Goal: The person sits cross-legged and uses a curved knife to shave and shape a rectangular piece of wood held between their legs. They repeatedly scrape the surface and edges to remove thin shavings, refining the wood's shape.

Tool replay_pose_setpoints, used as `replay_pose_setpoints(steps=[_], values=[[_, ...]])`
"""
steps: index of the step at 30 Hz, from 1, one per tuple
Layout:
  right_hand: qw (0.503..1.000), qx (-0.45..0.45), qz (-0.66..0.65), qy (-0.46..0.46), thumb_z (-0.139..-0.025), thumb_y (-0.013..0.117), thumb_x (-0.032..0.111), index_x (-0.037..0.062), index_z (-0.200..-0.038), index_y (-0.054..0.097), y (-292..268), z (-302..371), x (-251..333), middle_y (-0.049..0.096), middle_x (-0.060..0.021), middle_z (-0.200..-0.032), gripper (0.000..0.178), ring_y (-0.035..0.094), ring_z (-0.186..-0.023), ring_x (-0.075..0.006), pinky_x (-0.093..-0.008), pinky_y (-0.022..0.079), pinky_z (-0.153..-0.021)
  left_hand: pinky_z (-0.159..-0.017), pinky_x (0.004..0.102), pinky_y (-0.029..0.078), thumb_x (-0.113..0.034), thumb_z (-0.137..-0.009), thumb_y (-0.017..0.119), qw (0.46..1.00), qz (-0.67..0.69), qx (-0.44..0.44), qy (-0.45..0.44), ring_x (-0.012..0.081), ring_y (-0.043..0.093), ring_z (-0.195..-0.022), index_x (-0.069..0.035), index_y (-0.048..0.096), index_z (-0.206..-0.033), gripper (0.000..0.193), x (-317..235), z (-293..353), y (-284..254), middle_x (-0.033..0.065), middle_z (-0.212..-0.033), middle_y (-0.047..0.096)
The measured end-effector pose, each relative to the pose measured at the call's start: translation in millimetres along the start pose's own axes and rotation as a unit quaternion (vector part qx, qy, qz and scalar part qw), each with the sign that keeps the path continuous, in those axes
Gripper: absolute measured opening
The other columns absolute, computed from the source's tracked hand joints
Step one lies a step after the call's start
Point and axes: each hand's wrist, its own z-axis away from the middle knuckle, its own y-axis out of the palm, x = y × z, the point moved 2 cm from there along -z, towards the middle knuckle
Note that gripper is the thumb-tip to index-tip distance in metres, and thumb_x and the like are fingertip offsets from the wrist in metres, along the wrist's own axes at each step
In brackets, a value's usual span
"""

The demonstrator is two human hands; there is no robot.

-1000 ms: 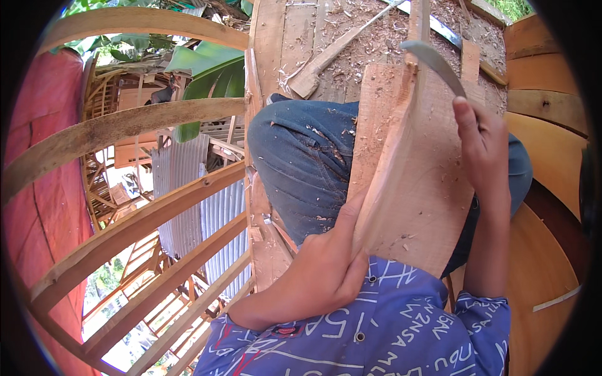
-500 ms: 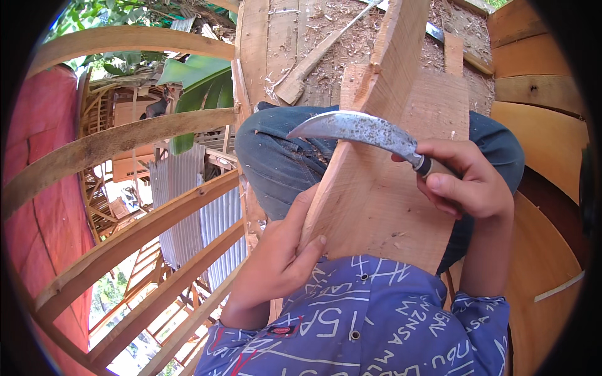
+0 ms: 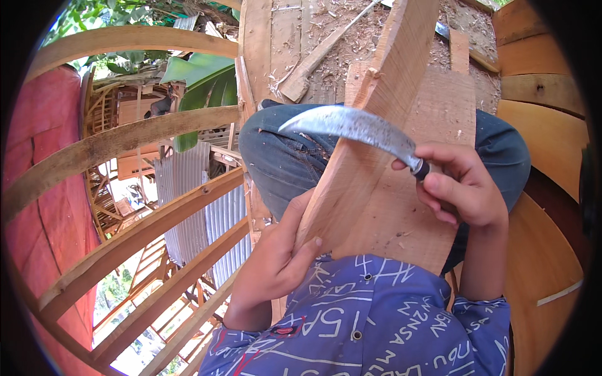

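A long plank stands on its edge across my lap, running away from my shirt. My left hand is closed around its near left end, with the thumb along the near end and the fingers behind the edge. My right hand grips a curved knife by its handle, most of which the fingers hide. The speckled grey blade points left and crosses the plank's upper edge; whether it touches the wood I cannot tell. A small raised curl of wood shows on that edge farther off. Beneath lies a wide flat board.
Wood shavings litter the plank floor ahead. A wooden stick-like piece and a metal blade lie there. Slatted railing curves along my left, over a drop with corrugated sheets. A board wall rises at right.
The knife has shifted slightly left over the plank, and its blade has turned a little. My left hand keeps its hold on the plank. The whole view has drifted slightly.
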Motion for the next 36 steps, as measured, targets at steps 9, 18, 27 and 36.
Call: replay_pose_setpoints(steps=[9, 18, 27, 36], values=[[0.978, -0.189, -0.057, -0.066, -0.099, 0.051, 0.019, -0.003, -0.124, 0.053, -10, -8, 13, 0.047, 0.0003, -0.062, 0.034, 0.036, -0.036, -0.0028, -0.0174, 0.029, -0.031, -0.103, 0.0331, 0.034, 0.0, -0.085, 0.052, 0.997, 0.067, 0.005, -0.027, 0.0217, 0.048, -0.122, 0.006, 0.034, -0.141, 0.059, 6, 1, 1, 0.0181, -0.128, 0.053], [0.999, -0.023, -0.01, 0.039, -0.096, 0.055, 0.012, -0.0031, -0.12, 0.057, 8, 2, -1, 0.05, -0.001, -0.062, 0.029, 0.038, -0.04, -0.0028, -0.0178, 0.028, -0.036, -0.103, 0.0327, 0.034, 0.001, -0.084, 0.053, 0.999, 0.044, 0.0, -0.012, 0.0222, 0.049, -0.121, 0.006, 0.034, -0.141, 0.06, 4, 0, 0, 0.0181, -0.127, 0.054], [0.931, -0.262, 0.227, -0.115, -0.093, 0.06, 0.007, -0.0048, -0.119, 0.06, 21, 2, -15, 0.052, 0.002, -0.064, 0.029, 0.044, -0.051, 0.0003, -0.0158, 0.033, -0.047, -0.104, 0.0334, 0.033, -0.001, -0.085, 0.053, 0.999, 0.042, 0.004, -0.019, 0.0221, 0.047, -0.122, 0.006, 0.034, -0.141, 0.059, 2, -4, -1, 0.0179, -0.128, 0.052], [0.98, -0.163, 0.072, -0.088, -0.095, 0.056, 0.012, -0.0043, -0.117, 0.06, 30, 4, 3, 0.05, 0.003, -0.062, 0.027, 0.041, -0.045, -0.0007, -0.0174, 0.029, -0.041, -0.103, 0.0331, 0.033, 0.002, -0.085, 0.053, 0.999, 0.038, -0.011, 0.001, 0.0221, 0.049, -0.12, 0.005, 0.033, -0.141, 0.059, 2, -2, 5, 0.0194, -0.128, 0.052]])
